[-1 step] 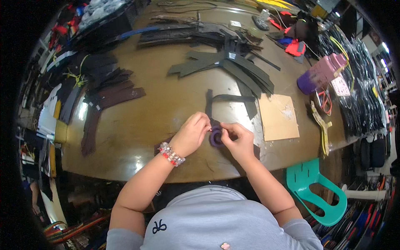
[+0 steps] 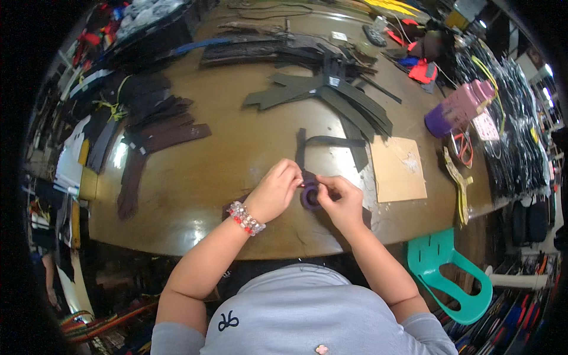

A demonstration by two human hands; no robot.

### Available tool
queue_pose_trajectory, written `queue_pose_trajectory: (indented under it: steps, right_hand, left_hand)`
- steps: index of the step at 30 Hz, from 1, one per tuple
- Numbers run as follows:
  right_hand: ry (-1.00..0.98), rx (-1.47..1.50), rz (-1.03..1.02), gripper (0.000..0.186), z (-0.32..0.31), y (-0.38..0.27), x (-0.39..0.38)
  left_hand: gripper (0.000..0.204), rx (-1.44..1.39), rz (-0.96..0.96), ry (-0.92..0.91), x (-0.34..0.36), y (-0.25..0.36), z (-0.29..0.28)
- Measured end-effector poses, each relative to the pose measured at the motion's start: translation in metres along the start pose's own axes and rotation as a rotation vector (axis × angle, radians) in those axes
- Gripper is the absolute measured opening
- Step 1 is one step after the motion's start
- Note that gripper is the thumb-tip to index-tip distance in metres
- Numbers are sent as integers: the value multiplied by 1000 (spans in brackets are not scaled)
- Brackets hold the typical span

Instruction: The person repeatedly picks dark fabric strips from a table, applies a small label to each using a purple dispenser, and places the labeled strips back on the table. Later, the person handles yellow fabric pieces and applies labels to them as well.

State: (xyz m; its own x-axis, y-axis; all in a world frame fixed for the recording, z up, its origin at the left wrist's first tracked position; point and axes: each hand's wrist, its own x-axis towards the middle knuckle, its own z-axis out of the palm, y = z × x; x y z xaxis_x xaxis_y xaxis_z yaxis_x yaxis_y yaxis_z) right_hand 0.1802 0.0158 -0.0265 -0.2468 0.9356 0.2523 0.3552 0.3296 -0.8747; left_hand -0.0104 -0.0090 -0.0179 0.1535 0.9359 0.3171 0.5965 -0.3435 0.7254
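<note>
- Lying at the bench's (image 2: pixel 195 177) left edge, a pile of dark brown leather strips (image 2: pixel 155 142) fans out flat, long and matte, on the glossy olive-brown top.
- Resting near the front edge, the left hand (image 2: pixel 273 192) wears a bead bracelet (image 2: pixel 245 218) of clear and red beads; its fingers are pinched closed on the end of a small purple roll of tape (image 2: pixel 310 195).
- Sitting between the two hands just inside the front edge, the roll is round with a dark hollow centre.
- Touching the roll from its right side, the right hand (image 2: pixel 341 202) has its fingers curled shut around it.
- Running back from the roll toward the bench's middle, a narrow black strap (image 2: pixel 300 148) lies flat.
- Spreading across the far middle, grey-green cut strips (image 2: pixel 331 94) overlap like a fan.
- Lying flat toward the right edge, a tan cardboard square (image 2: pixel 397 168) looks dull and scuffed.
- Standing at the far right corner, a purple-and-pink plastic bottle (image 2: pixel 458 106) lies tilted.
- Standing off the front right corner, a teal plastic chair (image 2: pixel 452 272) has a slotted back.
</note>
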Motion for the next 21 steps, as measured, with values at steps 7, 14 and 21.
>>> queue_pose_trajectory:
  steps: [7,14,21]
  right_hand:
    - [-60,214,422,21,-34,-6,25]
    - [-539,-316,-174,14,-27,-49,86]
    - [-394,-534,-56,14,-54,-33,252]
  left_hand:
    - [32,392,-112,147,-15,3,-9]
    - [24,-56,-225,329,-1,-8,-64]
    - [49,1054,-732,559,-72,-131,-212]
